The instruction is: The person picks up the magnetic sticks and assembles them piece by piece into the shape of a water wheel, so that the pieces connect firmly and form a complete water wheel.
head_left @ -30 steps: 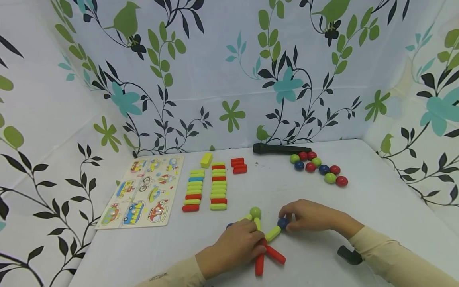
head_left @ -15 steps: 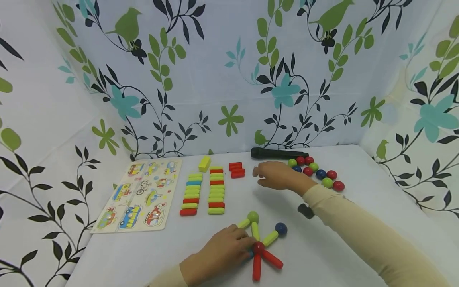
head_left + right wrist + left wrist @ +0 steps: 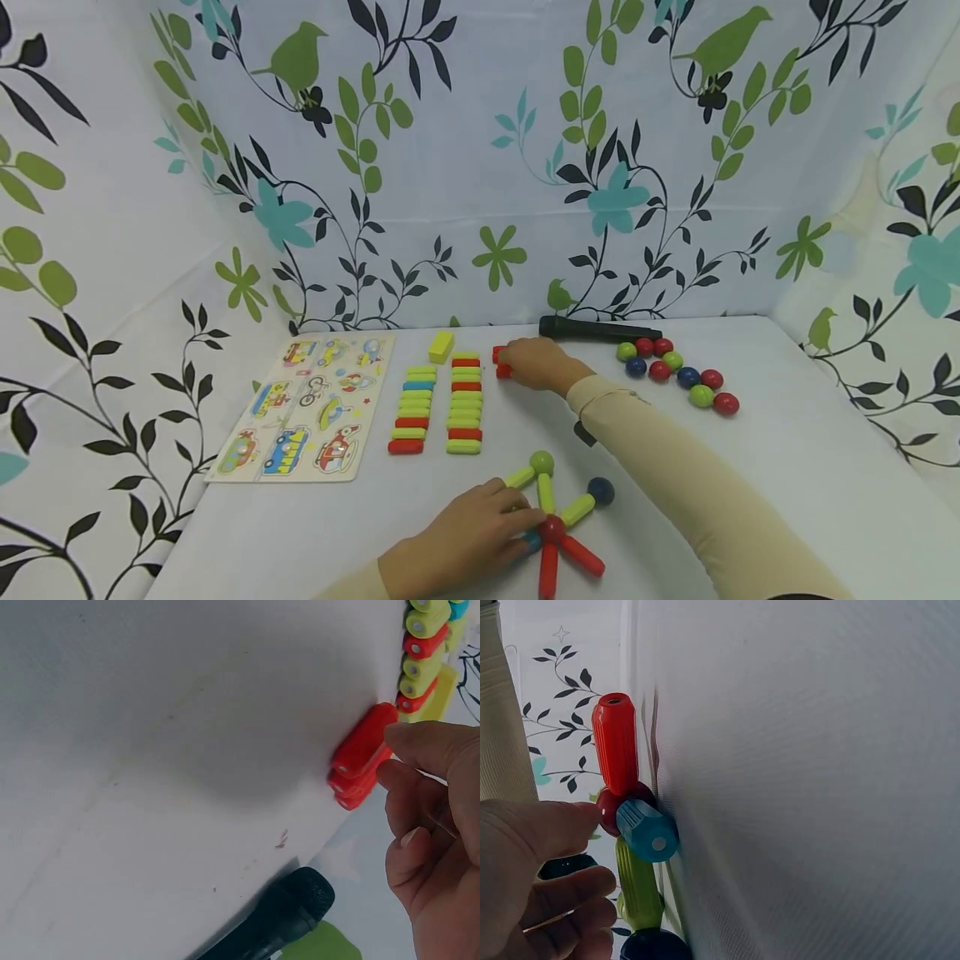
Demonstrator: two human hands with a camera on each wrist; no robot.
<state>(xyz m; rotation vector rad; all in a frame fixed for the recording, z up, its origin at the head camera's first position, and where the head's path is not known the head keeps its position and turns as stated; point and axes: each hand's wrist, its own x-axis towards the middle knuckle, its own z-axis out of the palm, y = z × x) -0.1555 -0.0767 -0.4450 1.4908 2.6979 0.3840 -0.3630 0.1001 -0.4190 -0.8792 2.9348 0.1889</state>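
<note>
A figure of coloured sticks and balls lies on the table, joined at a red ball. Two red sticks, yellow-green sticks and a blue stick fan out from it. A green ball and a dark blue ball cap the ends of some. My left hand holds the figure at its red ball, thumb against the ball and the other fingers curled. At the back, my right hand pinches the top red stick of a small stack, thumb and forefinger at its end.
Two columns of sticks and a yellow block stand left of my right hand. A picture puzzle board lies farther left. Behind are a black microphone and several loose balls. Patterned cloth hangs behind the table.
My right hand has left the dark blue ball, which stays on the yellow-green stick, and has moved back and left to the red sticks. My left hand stays at the figure.
</note>
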